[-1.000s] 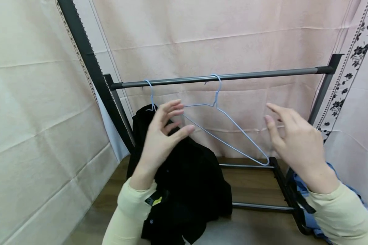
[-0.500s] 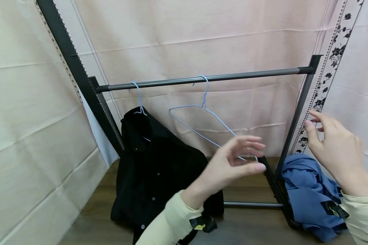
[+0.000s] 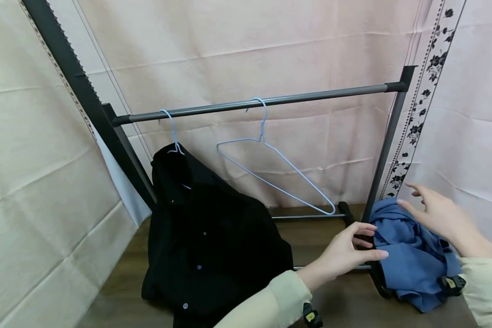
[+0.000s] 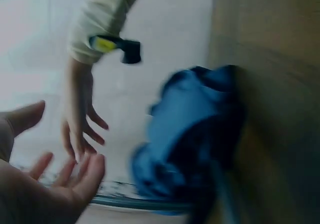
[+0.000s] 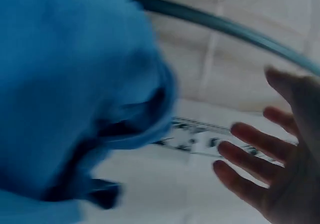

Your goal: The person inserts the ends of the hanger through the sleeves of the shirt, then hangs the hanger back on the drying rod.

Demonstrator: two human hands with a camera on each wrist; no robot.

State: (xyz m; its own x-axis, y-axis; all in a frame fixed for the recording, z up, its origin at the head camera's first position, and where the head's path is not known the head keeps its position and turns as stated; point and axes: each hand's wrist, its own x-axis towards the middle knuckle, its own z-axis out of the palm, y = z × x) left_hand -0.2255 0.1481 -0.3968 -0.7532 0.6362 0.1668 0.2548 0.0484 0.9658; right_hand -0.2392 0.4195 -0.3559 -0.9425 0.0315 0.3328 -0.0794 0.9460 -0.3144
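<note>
A crumpled blue cloth garment (image 3: 410,264) lies in a heap at the right foot of the rack. Just left of it is my left hand (image 3: 346,253), fingers spread and holding nothing. My right hand (image 3: 444,218) hovers over the heap's upper right side, its fingers loosely bent; the right wrist view shows a gap between these fingers and the blue cloth (image 5: 75,83). On the rack's bar hangs a black button-up shirt (image 3: 213,237) on a light blue hanger (image 3: 174,132). Right of it, a bare light blue hanger (image 3: 279,155) hangs from the same bar.
The dark metal rack (image 3: 311,95) spans the view, with a slanted right post (image 3: 387,146) beside the blue heap and low crossbars (image 3: 307,217) near the wooden surface (image 3: 119,291). Pale cloth curtains (image 3: 246,41) enclose the back and sides.
Both hands have moved away from the hangers, rightward and down to the blue garment. The view has turned to the right, bringing the whole blue heap into sight. The hangers stay on the bar.
</note>
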